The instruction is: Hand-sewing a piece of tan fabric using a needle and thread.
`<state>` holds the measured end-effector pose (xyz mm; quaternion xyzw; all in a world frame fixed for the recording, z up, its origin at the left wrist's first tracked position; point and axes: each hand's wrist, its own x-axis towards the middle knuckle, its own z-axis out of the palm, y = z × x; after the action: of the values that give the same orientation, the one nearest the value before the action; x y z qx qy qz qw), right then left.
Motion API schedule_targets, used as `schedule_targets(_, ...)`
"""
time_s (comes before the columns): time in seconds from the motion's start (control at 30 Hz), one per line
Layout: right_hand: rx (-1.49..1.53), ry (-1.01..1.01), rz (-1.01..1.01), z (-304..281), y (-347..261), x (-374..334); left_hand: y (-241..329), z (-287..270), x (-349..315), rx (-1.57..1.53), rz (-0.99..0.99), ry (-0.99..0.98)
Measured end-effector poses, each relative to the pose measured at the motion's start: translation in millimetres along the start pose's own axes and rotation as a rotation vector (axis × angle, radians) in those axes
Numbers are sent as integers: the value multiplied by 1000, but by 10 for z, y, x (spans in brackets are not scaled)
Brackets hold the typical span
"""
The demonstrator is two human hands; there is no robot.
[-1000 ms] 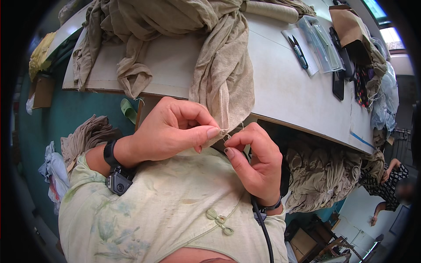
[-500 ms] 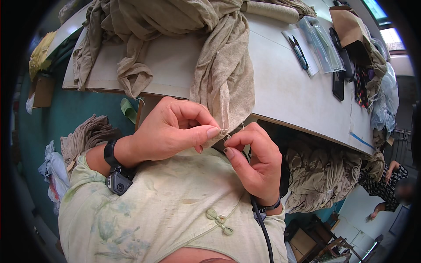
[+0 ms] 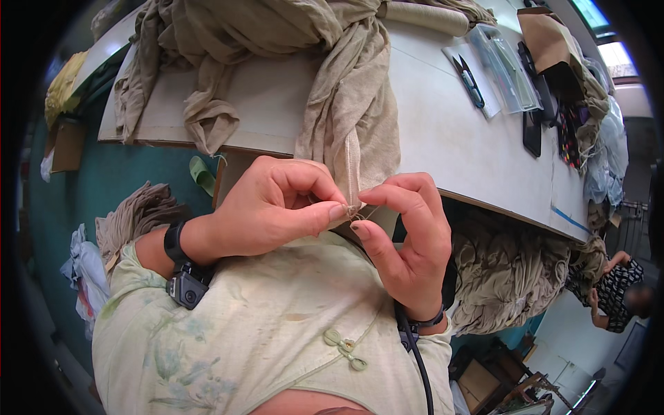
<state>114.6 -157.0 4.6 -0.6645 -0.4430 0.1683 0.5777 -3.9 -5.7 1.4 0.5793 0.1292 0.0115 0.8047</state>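
Observation:
A beige knitted fabric hangs over the table's front edge and narrows to a corner in front of me. My left hand pinches that corner between thumb and forefinger. Thin loose yarn ends stick out of the corner by the left fingertips. My right hand is right beside it, thumb and forefinger spread apart. Its forefinger reaches up to the fabric's edge, and its thumb tip is close to the yarn ends. Whether either fingertip touches the yarn is too fine to make out.
On the white table lie thread snips, a clear plastic box, a phone and a yarn cone. Piled beige garments sit below right, folded ones at left. Another person is at far right.
My right thumb and forefinger have come apart; the forefinger has moved up to the fabric's edge. My left hand keeps its pinch. The other person's arms have shifted.

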Motion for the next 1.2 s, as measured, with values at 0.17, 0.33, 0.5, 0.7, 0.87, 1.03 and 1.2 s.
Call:
schedule_targets(0.17, -328, -42, -295, 27, -41, 74, -10, -16, 0, 213, 101, -32)
schedule_targets(0.33, -250, 122, -308, -163, -209, 70, 36, 6, -29, 70, 4, -10)
schedule_targets(0.5, -11, 338, -446, -612, -270, -52, 43, -2, -36, -34, -68, -27)
schedule_targets(0.7, 712, 199, -346, -1062, -463, -284, 23, -3, -27, -70, -104, -23)
schedule_targets(0.87, 777, 472, -566, -1278, -458, -414, -6, -9, -28, -66, -60, -12)
schedule_targets(1.03, 920, 576, -615, -1429, -341, -541, -4, 5, -38, -76, 2, 17)
schedule_targets(1.2, 1039, 567, -579, -1668, -135, -708, -6, 5, -48, -96, 55, 20)
